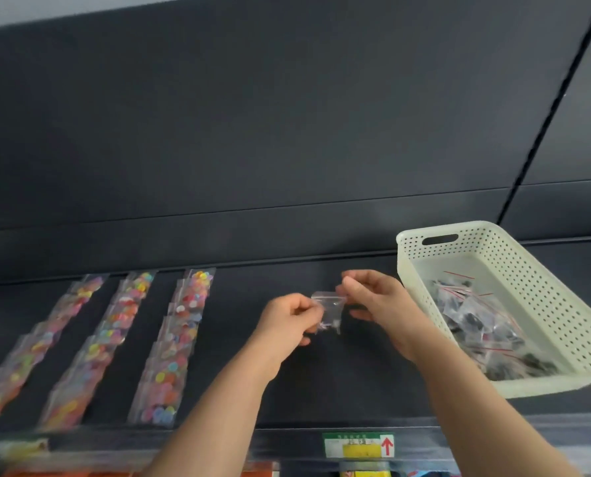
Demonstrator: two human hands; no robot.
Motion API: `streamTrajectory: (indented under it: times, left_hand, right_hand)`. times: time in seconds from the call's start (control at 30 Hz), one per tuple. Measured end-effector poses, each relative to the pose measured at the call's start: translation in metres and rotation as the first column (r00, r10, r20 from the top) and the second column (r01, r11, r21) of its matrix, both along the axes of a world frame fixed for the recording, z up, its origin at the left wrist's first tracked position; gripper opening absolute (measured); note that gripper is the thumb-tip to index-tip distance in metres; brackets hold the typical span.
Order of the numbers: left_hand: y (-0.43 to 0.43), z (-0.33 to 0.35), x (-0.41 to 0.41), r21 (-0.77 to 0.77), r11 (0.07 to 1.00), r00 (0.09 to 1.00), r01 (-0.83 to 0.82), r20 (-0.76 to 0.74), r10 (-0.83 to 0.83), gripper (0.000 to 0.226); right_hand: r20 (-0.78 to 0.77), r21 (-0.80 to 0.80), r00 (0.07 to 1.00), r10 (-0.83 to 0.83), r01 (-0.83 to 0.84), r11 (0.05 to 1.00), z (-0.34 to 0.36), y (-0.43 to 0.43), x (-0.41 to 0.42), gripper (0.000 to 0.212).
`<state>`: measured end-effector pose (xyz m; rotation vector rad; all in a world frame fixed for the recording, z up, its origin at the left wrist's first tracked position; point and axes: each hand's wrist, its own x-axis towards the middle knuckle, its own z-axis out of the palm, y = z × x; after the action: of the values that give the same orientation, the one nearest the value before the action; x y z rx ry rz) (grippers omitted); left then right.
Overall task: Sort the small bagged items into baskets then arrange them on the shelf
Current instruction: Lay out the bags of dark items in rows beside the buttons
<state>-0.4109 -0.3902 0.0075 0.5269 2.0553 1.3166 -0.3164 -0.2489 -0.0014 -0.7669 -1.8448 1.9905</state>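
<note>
Left hand (pixel 287 320) and right hand (pixel 373 301) both pinch one little bag (pixel 328 309) above the shelf (pixel 287 390) middle; if I slip, it drops crooked.

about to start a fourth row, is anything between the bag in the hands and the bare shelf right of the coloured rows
Nothing visible. The left hand and right hand pinch the small clear bag above a bare stretch of shelf. The rows of colourful bags lie to its left and the white basket to its right.
</note>
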Motion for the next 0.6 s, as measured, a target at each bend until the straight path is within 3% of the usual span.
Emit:
streamTrajectory:
  times: [0.13,0.17,0.23,0.27,0.37,0.47,0.6]
  left_hand:
    - [-0.007,-0.011,-0.014,0.166,0.974,0.946,-0.153,0.311,0.095,0.011]
    - [-0.007,-0.013,-0.015,0.191,0.967,0.923,-0.170,0.375,0.088,0.011]
    - [-0.006,-0.019,-0.014,0.210,0.963,0.890,-0.171,0.451,0.060,0.011]
    - [-0.005,-0.022,-0.013,0.205,0.966,0.885,-0.158,0.463,0.047,0.010]
    - [-0.001,-0.026,-0.016,0.164,0.976,0.908,-0.143,0.414,0.063,0.005]
    - [0.004,-0.030,-0.022,0.126,0.982,0.961,-0.144,0.255,0.108,0.008]
    - [0.009,-0.035,-0.025,0.069,0.983,0.957,-0.172,0.249,0.150,0.008]
  right_hand:
    - [0.066,-0.131,0.993,0.095,-0.086,0.988,-0.027,-0.020,-0.004,0.043]
    - [0.065,-0.154,0.992,0.111,-0.100,0.983,-0.031,-0.024,-0.005,0.042]
    - [0.032,-0.181,0.995,0.092,-0.085,0.980,-0.037,-0.028,-0.006,0.021]
    - [0.021,-0.196,0.997,0.068,-0.063,0.979,-0.039,-0.028,-0.005,0.011]
    - [0.045,-0.182,0.998,0.032,-0.023,0.983,-0.040,-0.025,-0.005,0.010]
    - [0.076,-0.129,0.997,0.016,-0.006,0.992,-0.039,-0.020,-0.004,0.008]
    - [0.046,-0.243,0.994,-0.102,0.110,0.964,-0.041,-0.015,-0.007,0.018]
